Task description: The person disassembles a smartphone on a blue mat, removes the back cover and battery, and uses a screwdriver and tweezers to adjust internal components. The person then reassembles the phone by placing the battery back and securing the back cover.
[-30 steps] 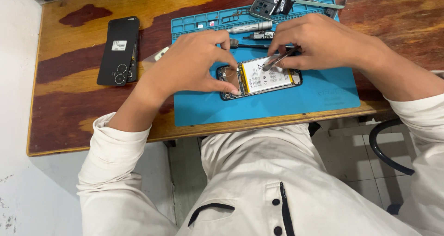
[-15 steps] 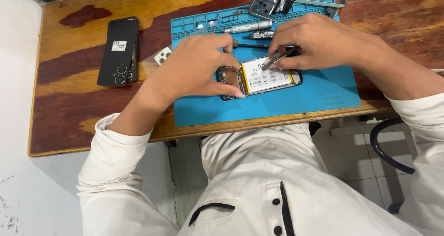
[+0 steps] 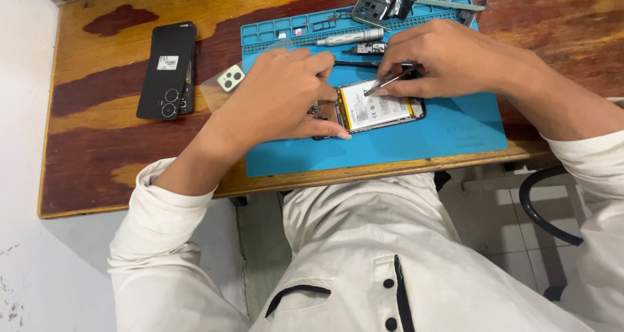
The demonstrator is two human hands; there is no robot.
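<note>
Blue silicone repair mat covers the upper middle of a worn wooden table, and an opened smartphone with its white battery showing lies at the mat's centre. The left hand, coming from the lower left, rests curled over the phone's left end, thumb pressed along its lower edge and fingers bent on its top. The right hand, from the right of the frame, pinches metal tweezers between closed fingertips, tips touching the battery's upper edge. A grey screwdriver lies along the mat's top. A black phone back cover sits at the upper left of the frame, with a small camera lens piece beside it.
</note>
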